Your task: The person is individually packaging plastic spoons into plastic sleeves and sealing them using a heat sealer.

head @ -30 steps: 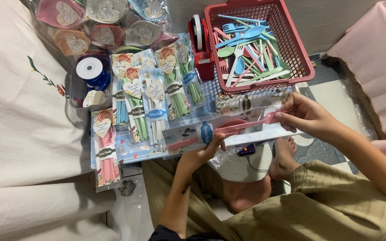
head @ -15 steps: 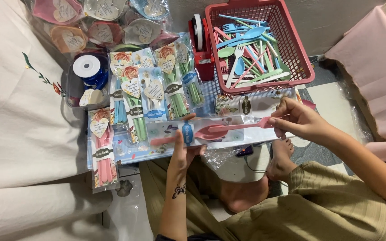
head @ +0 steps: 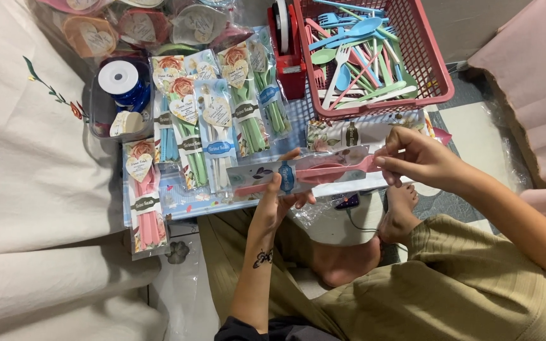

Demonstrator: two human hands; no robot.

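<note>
From the head camera, the left hand (head: 280,201) and the right hand (head: 413,156) each pinched one end of a clear packet (head: 308,173) with pink cutlery inside, above a low table (head: 178,201) by a white bed (head: 26,189), near a red basket (head: 434,76)

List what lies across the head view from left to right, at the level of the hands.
White embroidered cloth → pink packaged cutlery set → left hand → pink cutlery in clear sleeve → right hand → pink cloth.
</note>
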